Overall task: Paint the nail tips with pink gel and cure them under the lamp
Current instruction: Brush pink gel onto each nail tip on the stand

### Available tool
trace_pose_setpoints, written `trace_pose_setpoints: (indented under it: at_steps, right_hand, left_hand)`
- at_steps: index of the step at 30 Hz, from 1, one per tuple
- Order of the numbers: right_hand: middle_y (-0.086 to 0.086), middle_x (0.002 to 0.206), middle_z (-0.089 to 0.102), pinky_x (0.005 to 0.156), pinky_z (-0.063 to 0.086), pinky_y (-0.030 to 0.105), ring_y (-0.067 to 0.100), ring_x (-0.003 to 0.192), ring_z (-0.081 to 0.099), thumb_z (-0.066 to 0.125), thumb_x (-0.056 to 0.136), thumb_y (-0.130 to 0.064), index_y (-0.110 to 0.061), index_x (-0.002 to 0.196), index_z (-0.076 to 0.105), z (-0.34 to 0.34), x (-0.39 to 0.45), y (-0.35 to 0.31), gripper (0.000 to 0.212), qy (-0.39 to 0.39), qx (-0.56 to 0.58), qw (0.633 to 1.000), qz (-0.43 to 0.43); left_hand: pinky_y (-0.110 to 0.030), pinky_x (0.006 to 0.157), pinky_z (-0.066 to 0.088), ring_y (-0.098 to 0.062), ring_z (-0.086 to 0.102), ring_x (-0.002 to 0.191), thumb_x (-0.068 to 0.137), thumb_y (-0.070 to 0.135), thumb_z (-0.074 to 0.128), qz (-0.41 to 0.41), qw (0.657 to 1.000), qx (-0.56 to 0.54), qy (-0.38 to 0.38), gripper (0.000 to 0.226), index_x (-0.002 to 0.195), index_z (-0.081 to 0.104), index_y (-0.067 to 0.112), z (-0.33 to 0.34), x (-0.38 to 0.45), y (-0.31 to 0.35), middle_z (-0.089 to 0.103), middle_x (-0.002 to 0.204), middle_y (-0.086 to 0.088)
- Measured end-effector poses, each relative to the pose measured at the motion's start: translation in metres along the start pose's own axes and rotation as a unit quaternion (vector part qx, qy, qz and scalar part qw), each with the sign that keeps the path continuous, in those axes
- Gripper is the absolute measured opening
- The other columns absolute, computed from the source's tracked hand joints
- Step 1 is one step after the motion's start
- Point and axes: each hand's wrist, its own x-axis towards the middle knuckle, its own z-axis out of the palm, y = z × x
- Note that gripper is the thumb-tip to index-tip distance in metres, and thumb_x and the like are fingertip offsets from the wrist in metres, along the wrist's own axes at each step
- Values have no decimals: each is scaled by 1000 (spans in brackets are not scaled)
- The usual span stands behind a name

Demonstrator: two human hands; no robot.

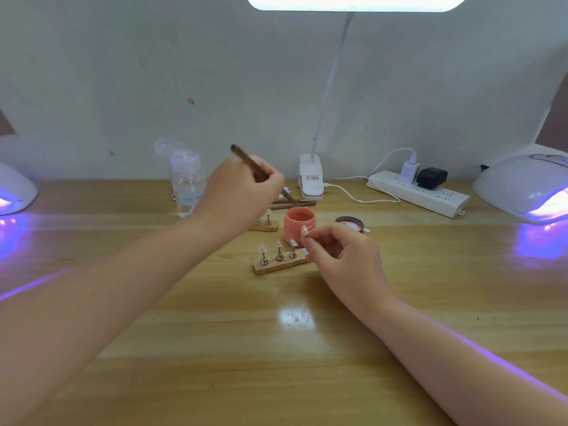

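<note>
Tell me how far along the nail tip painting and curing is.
Done: the pink gel jar is open, its lid lying beside it, and both curing lamps glow purple.

In hand: the left hand grips a brush above the jar; the right hand pinches a nail tip.

Left: the tips on the near holder look unpainted, and nothing sits under either lamp yet.

The left hand (pixel 242 192) hides the middle of the brush (pixel 246 156) and most of the far nail stand (pixel 266 226). The right hand (pixel 335 250) covers the near stand's (pixel 276 267) right end. Both curing lamps (pixel 522 186) are cut off by the side edges, and the desk lamp's head (pixel 356 2) by the top. The pump bottle (pixel 187 176) is blurred; the clip label (pixel 312 178) is too small to read.
</note>
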Motion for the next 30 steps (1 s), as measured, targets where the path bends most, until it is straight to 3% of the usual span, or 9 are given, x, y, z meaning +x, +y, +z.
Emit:
trace_pose_setpoints:
  at_steps: [3,6,9,12,15,18,21,24,30]
  right_hand:
    - [-16,71,67,70,55,31,14,70,67,72,85,-11,-16,82,71,0,0,-1,6,0,5,1000,2]
    - [-20,70,66,68,53,25,12,68,66,72,84,-10,-16,81,71,1,0,0,7,0,6,1000,2]
    - [-19,70,66,68,52,23,11,69,66,71,84,-9,-17,80,71,1,0,0,9,-3,6,1000,3]
    - [-12,71,67,68,52,24,11,69,66,71,84,-9,-17,80,71,1,0,0,9,-3,1,1000,1]
    - [-17,68,65,64,48,17,5,65,62,71,83,-9,-16,79,71,1,-1,0,8,-2,-2,1000,-3]
    - [-17,68,65,63,46,15,6,65,62,72,83,-9,-17,79,71,1,-1,0,9,-4,-4,1000,-5]
    - [-13,69,65,61,44,12,6,64,62,72,83,-10,-19,78,71,1,-1,0,10,-3,-10,1000,-8]
    - [-11,69,66,61,42,11,6,64,61,72,83,-12,-22,78,70,1,-1,0,11,-5,-13,1000,-7]
    - [-11,70,66,63,45,15,8,67,63,72,83,-12,-21,80,71,1,-1,0,10,-5,-19,1000,-4]
  left_hand:
    - [-33,56,45,-24,61,65,87,18,54,-6,994,66,-84,26,87,67,-5,8,27,8,72,83,-16]
    - [-32,59,36,-20,47,65,86,15,52,-17,985,108,-137,17,77,59,2,18,41,10,63,82,-23]
    - [-20,47,31,-16,40,54,88,17,54,-26,972,148,-183,26,63,47,13,29,43,11,52,65,-3]
    - [-20,42,29,-14,40,52,87,15,53,-25,965,161,-207,31,57,44,16,37,40,6,63,77,-1]
    - [-25,53,35,-20,47,58,86,16,53,-45,979,109,-164,24,64,56,7,33,42,-2,65,73,-9]
    - [-25,55,41,-16,57,64,83,16,57,-116,990,-9,-80,21,67,68,11,23,44,-12,71,65,3]
    - [-19,45,35,-9,46,46,82,12,59,-212,964,-159,-18,14,69,64,10,16,42,-24,62,46,6]
    - [-19,43,33,-9,42,42,82,9,59,-287,933,-219,-3,12,70,62,9,12,36,-38,59,44,6]
    - [-20,46,36,-8,45,46,83,11,60,-303,920,-247,26,12,71,63,10,1,32,-53,62,48,5]
